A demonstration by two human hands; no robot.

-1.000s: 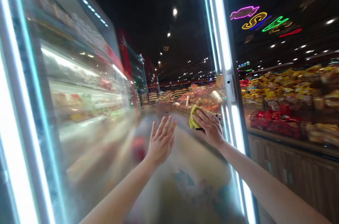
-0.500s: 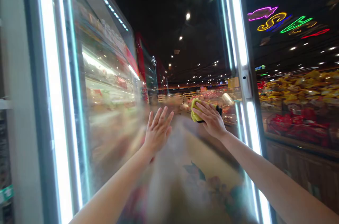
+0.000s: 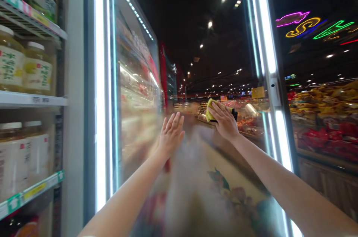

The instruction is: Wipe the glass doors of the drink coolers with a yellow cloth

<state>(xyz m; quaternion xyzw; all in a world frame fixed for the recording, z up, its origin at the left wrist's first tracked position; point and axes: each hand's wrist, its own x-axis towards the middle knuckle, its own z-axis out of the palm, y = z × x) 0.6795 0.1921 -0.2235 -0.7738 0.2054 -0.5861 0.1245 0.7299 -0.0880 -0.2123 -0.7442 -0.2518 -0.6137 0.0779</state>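
Observation:
A glass door (image 3: 190, 192) fills the middle of the view, with bright light strips running down both sides. Flat against the glass, or very near it, is my left hand (image 3: 171, 136), its fingers stretched out and holding nothing. My right hand (image 3: 226, 123) presses a folded yellow cloth (image 3: 209, 110) against the glass, with fingers spread over it. A black part of the cloth, or something black with it, shows at the far edge of the hand. Reflections blur the lower glass.
Left of the door, shelves (image 3: 33, 99) hold several jars with pale labels, among them a white-capped jar (image 3: 38, 69). On the door's right frame sits a small lock (image 3: 274, 89). Red and yellow packages (image 3: 321, 132) are piled at the right, under neon signs (image 3: 304, 26).
The view has swung left, bringing the jar shelves in. Relative to the door frame, both hands have shifted left, the cloth moving with my right hand. My left fingers are closer together.

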